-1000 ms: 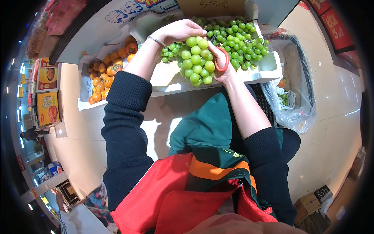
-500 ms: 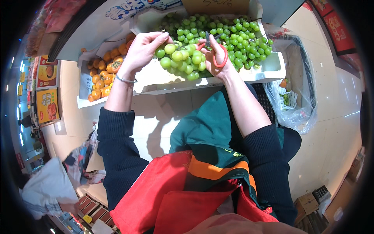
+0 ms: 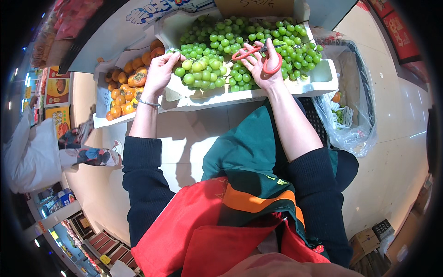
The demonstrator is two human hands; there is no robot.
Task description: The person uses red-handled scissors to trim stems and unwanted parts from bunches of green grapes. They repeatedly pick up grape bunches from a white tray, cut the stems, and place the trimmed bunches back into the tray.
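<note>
My left hand (image 3: 160,76) pinches a bunch of green grapes (image 3: 203,76) by its stem end, with thumb and fingertips together. The bunch hangs over the near side of a white foam box (image 3: 318,83), where more green grapes (image 3: 286,46) are heaped. To the right, my right hand (image 3: 265,74) is turned palm up with its fingers partly spread. It carries red-handled scissors (image 3: 273,68), the loops around the thumb and at the fingers. Their dark blades point right, over the heaped grapes, apart from the held bunch.
Orange persimmons (image 3: 122,94) fill a white box at the left. At the right stands a bin lined with clear plastic (image 3: 353,111), with fruit scraps inside. A cardboard sign (image 3: 254,8) stands behind the grapes. Someone in patterned trousers (image 3: 90,154) with a white bag (image 3: 34,157) is on the left.
My left hand has shifted slightly down, and the grape bunch has moved left. My right hand has moved right, away from the bunch, its fingers spreading. The person at left has come farther forward.
</note>
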